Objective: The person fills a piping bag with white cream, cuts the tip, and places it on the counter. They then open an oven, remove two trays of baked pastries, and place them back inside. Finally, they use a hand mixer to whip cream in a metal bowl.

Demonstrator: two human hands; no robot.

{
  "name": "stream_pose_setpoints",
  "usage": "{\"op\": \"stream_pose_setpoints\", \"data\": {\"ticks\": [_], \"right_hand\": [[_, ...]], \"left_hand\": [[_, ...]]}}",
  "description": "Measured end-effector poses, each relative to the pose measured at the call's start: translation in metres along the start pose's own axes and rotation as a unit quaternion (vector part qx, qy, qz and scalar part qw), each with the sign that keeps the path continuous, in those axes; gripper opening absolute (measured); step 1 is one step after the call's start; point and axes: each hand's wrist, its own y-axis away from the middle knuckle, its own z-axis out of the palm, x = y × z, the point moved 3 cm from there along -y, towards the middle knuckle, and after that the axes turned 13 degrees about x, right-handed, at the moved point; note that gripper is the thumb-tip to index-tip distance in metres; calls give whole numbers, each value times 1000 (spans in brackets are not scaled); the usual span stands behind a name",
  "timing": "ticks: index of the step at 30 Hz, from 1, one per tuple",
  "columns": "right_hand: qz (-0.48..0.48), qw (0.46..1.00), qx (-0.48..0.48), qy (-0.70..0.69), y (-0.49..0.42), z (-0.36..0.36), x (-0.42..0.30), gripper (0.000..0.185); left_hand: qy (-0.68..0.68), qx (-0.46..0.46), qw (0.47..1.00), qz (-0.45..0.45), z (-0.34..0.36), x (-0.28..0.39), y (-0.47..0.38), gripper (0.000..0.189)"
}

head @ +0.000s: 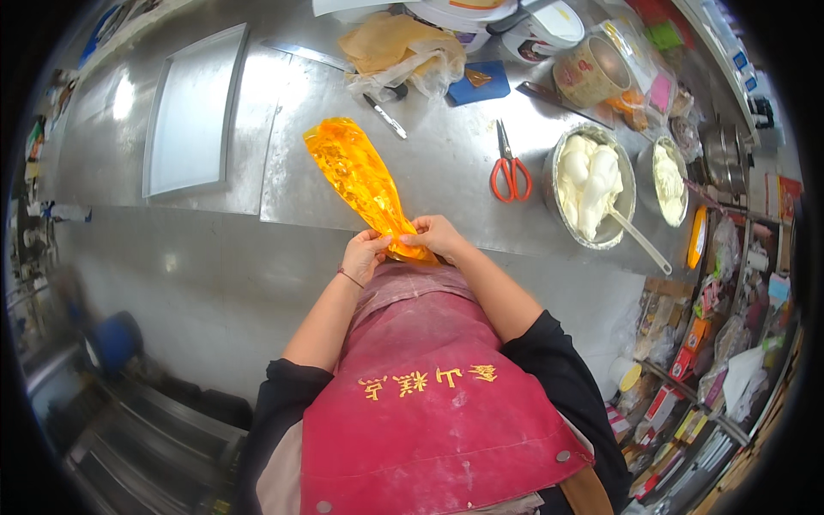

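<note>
Both my hands grip the near end of a shiny orange plastic bag (360, 174), close to the table's front edge. My left hand (367, 254) pinches its left side, and my right hand (436, 237) pinches the right side. The bag's far end lies on the steel table (444, 167). Scissors with red handles (510, 174) lie to the right of the bag, blades pointing away. Further right stands a metal bowl (549, 183) of pale cream (591, 180), with a spatula (640, 241) resting in it. A white marker pen (386, 117) lies beyond the bag.
A shallow metal tray (193, 116) sits at the left. A smaller bowl of cream (668, 180) stands at the right edge. Along the back are a long knife (560, 103), a blue scraper (479, 84), crumpled plastic (412, 55), a cardboard tub (589, 71) and white buckets (547, 29).
</note>
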Motion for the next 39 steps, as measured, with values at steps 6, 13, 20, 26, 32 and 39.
{"op": "stream_pose_setpoints", "data": {"ticks": [6, 13, 20, 26, 32, 39], "right_hand": [[-76, 984, 154, 46, -7, 2, 0, 22], [68, 994, -20, -84, -7, 6, -20, 19], [-24, 999, 18, -20, -38, 18, -29, 10], [-42, 998, 1, -46, -35, 15, -33, 10], [-23, 994, -11, 108, -44, 14, -61, 23], [-73, 976, -85, 189, -69, 38, -61, 29]], "left_hand": [[112, 44, 993, 14, -8, -3, -6, 7], [164, 23, 985, -46, -15, 1, 3, 16], [153, 28, 988, 22, -16, 1, 10, 19], [177, 54, 983, -1, -18, -6, 12, 21], [137, 29, 990, -11, -9, 6, 21, 33], [232, 34, 972, 23, 0, 33, 16, 36]]}}
